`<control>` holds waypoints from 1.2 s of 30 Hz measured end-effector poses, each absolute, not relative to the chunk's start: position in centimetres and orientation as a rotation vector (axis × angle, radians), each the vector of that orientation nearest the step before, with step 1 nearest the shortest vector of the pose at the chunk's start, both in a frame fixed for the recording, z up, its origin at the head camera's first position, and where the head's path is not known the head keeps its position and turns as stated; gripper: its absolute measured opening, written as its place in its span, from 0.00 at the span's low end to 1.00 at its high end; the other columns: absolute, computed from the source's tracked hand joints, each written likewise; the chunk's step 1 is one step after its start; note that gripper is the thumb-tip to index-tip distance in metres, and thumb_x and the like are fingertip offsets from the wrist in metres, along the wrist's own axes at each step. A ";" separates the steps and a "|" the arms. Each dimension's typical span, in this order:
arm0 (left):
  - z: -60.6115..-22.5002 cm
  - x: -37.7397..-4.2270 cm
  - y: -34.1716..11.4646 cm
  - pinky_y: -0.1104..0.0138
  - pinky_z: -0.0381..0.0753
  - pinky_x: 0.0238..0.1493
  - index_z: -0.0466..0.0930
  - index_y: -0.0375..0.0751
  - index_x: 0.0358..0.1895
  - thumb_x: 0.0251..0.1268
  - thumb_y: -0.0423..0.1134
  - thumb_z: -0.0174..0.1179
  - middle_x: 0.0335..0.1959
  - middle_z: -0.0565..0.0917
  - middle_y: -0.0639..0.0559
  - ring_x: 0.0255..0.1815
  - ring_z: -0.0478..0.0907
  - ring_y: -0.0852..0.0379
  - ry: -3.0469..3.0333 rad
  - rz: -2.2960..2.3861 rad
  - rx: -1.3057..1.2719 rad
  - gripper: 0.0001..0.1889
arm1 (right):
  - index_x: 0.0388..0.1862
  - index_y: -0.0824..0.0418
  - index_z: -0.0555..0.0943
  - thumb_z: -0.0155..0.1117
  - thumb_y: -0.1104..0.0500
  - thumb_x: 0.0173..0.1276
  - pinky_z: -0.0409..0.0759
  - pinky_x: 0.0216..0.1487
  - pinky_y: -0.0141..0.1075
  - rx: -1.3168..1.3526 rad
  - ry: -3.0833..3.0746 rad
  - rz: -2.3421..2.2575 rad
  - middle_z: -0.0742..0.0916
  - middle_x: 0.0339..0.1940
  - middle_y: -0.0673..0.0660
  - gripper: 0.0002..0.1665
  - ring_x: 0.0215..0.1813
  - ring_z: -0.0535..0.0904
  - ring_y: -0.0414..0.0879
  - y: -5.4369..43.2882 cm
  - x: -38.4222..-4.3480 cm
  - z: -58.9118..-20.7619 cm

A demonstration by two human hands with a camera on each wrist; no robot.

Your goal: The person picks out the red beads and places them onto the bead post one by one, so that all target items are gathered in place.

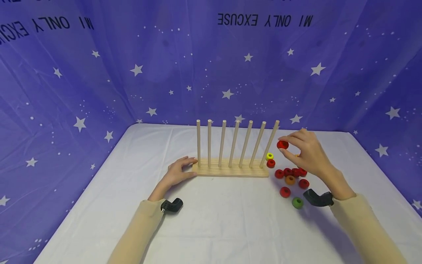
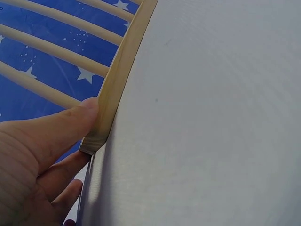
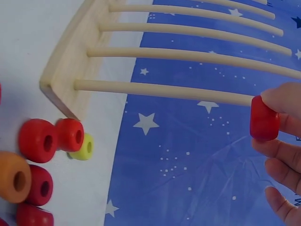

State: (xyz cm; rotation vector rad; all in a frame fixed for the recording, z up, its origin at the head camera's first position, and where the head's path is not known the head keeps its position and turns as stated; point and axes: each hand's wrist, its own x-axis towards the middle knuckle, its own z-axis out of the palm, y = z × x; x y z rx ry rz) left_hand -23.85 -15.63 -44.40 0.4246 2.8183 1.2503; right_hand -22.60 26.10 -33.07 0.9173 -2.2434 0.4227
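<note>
A wooden peg rack (image 1: 230,171) stands on the table, with a row of several upright pegs on its flat base. My left hand (image 1: 178,171) grips the base's left end; in the left wrist view the thumb (image 2: 77,117) lies on its edge and a finger touches the end. Beyond the rightmost peg, my right hand (image 1: 310,152) pinches a red bead (image 1: 282,145) between thumb and fingers. That bead is raised above the table, close to the upper part of this peg, as the right wrist view shows. The pegs carry no beads.
Loose beads lie right of the rack: several red ones (image 1: 285,192), an orange bead (image 1: 290,180), a green bead (image 1: 298,202) and a yellow bead (image 1: 270,156) by the base's right end. A white cloth (image 1: 224,220) covers the table, and a blue starry curtain (image 1: 197,73) hangs behind.
</note>
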 end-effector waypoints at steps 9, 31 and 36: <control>-44.5 -23.8 -15.6 0.38 0.48 0.66 0.77 0.44 0.57 0.52 0.41 0.67 0.64 0.75 0.44 0.72 0.60 0.40 2.821 1.256 0.435 0.26 | 0.39 0.65 0.84 0.74 0.59 0.47 0.64 0.38 0.42 0.902 -2.239 0.399 0.85 0.31 0.61 0.20 0.37 0.71 0.50 25.8 -22.7 -31.5; -44.5 -23.9 -15.7 0.39 0.47 0.66 0.77 0.42 0.57 0.52 0.41 0.67 0.64 0.75 0.43 0.72 0.60 0.40 2.816 1.281 0.437 0.26 | 0.42 0.65 0.82 0.73 0.68 0.44 0.66 0.40 0.31 0.842 -2.152 0.483 0.86 0.33 0.61 0.22 0.36 0.73 0.50 24.8 -22.7 -27.5; -44.6 -24.0 -15.6 0.39 0.48 0.65 0.77 0.42 0.57 0.52 0.41 0.67 0.64 0.75 0.43 0.72 0.60 0.39 2.826 1.273 0.447 0.26 | 0.44 0.65 0.82 0.72 0.68 0.46 0.67 0.40 0.31 0.839 -2.160 0.507 0.86 0.35 0.61 0.22 0.37 0.74 0.50 24.5 -22.9 -27.3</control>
